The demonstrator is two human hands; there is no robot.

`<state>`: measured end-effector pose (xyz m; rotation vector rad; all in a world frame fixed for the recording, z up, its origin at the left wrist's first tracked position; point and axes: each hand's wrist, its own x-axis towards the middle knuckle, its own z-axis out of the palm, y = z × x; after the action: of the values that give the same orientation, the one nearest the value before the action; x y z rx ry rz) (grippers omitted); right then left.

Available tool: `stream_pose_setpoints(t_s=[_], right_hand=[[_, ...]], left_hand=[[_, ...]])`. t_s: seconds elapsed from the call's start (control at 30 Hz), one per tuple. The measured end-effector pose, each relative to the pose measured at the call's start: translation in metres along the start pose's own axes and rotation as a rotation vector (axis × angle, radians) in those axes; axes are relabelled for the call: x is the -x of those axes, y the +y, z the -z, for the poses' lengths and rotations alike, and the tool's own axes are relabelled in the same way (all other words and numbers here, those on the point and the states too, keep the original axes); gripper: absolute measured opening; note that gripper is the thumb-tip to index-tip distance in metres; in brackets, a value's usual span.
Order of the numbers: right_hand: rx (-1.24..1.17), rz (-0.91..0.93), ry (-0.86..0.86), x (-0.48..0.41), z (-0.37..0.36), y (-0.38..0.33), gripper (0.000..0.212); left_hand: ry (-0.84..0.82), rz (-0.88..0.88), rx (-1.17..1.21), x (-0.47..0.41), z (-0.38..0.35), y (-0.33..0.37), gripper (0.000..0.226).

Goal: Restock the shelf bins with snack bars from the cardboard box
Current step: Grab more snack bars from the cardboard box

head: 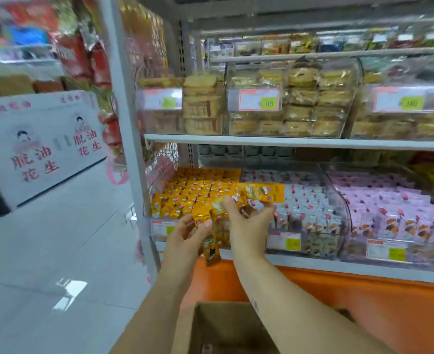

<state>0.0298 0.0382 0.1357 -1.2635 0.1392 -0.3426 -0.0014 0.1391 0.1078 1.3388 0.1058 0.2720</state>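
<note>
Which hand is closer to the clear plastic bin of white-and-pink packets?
Right. The right hand is beside the clear plastic bin's left front corner; the left hand is farther left, holding yellow snack bars.

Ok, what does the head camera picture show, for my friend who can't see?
A person's left hand and right hand hold a bunch of small orange-wrapped snack bars at a clear plastic shelf bin full of the same bars. A brown cardboard box sits below the arms.
</note>
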Motion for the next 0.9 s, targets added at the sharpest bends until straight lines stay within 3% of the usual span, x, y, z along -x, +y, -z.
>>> stream_pose_setpoints(t_s=[0.1, 0.23, 0.3, 0.53, 0.63, 0.73, 0.9], right_hand=[[0.087, -0.006, 0.014, -0.019, -0.041, 0.018, 0.026], [0.063, -0.130, 0.090, -0.056, -0.086, 0.042, 0.046], [0.008, -0.210, 0.082, -0.078, -0.098, 0.055, 0.049], [0.047, -0.269, -0.075, -0.128, -0.100, 0.064, 0.045], [0.073, -0.302, -0.157, -0.137, -0.096, 0.054, 0.060], [0.319, -0.252, -0.212, -0.134, -0.089, 0.046, 0.075], [0.875, 0.124, -0.337, -0.128, -0.075, 0.034, 0.051]], left_hand=[[0.008, -0.027, 0.021, -0.038, 0.020, 0.003, 0.069], [0.061, -0.044, -0.018, -0.090, 0.031, -0.001, 0.061], [0.087, -0.088, -0.072, -0.110, 0.033, -0.006, 0.070], [0.099, -0.113, -0.066, -0.139, 0.035, -0.021, 0.072], [0.129, -0.096, -0.087, -0.145, 0.033, -0.019, 0.066], [0.150, -0.074, -0.100, -0.149, 0.031, -0.016, 0.074], [0.136, -0.050, -0.071, -0.150, 0.034, -0.015, 0.081]])
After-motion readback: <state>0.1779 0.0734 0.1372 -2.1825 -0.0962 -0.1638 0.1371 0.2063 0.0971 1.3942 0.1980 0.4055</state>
